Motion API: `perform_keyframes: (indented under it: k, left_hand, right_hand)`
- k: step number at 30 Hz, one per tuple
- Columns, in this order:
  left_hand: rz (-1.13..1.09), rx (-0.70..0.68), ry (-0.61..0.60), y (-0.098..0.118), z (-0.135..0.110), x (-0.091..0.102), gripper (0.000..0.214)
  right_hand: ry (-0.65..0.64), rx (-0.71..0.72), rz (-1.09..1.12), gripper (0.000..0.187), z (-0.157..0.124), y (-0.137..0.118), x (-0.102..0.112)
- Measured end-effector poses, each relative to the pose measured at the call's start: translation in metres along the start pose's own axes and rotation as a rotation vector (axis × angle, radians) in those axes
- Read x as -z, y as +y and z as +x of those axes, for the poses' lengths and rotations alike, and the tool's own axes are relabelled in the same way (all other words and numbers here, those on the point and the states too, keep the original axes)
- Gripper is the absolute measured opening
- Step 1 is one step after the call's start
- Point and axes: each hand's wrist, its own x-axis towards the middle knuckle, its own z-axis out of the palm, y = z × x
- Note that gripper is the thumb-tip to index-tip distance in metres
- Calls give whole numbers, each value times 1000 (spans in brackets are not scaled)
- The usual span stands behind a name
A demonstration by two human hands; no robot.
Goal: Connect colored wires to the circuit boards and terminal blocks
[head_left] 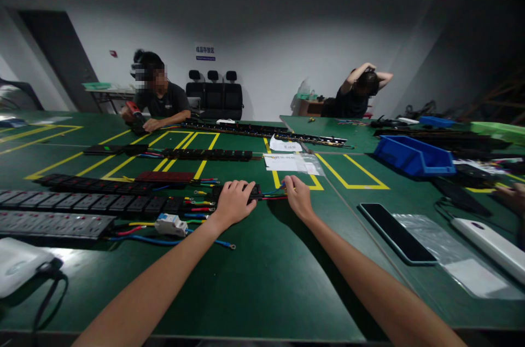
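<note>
- Head view, centre: the person's left hand (235,202) lies over a short black strip (257,190), fingers slightly parted; whether it grips or merely rests cannot be told.
- Head view, just right of centre: the right hand (298,196) pinches coloured wires (271,192), thumb against curled fingers. The wires, red, blue and green among them, extend from the strip's right end.
- Head view, centre left: a long black socket strip (123,203) lies beside a grey socket strip (53,225); a white breaker (171,224) sits among the leads near the latter's right end.
- Head view, middle: a paper label (283,162) lies on the green table (262,292), beyond the hands.
- Head view, right: a blue bin (414,156) stands above a dark-screened phone (396,232).
- Head view, upper left: a co-worker (168,100) holds a red tool (133,108) over the table.
- Head view, upper right: a second person (353,96) has both hands raised to the head.
</note>
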Motion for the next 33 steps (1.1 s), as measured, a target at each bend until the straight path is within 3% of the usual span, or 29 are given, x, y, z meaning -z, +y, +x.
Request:
perform_keyframes:
  k: [33]
  left_hand:
    - [6,-3,-5,-1,0,-1,50]
  right_hand:
    - [1,-16,-9,44,0,1,-1]
